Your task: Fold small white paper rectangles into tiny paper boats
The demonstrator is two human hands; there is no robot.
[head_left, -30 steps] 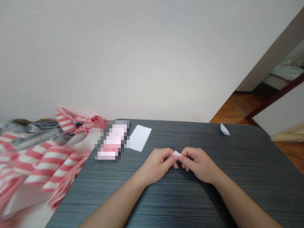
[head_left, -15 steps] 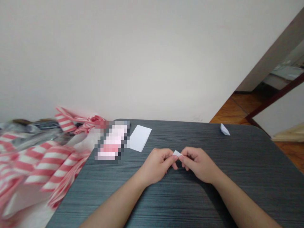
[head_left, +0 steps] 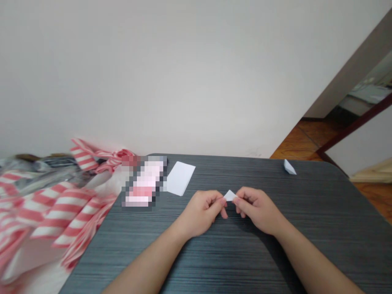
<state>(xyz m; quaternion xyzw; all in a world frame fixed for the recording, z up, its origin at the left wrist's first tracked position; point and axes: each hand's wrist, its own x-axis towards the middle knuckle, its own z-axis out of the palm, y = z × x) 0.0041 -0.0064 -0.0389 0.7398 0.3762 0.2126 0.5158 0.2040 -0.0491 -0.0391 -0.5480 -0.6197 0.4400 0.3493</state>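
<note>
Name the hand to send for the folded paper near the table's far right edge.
Right, probably. The right hand sits on that side, closer to the folded paper than the left hand. Both pinch the small white paper piece, so the left would need to keep hold of it alone.

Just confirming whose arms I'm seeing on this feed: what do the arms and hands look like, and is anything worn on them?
They are a person's bare arms. The left hand and the right hand wear no gloves, and no rings show. The left forearm and the right forearm show no sleeves, watch, bracelet or cables within view.
</note>
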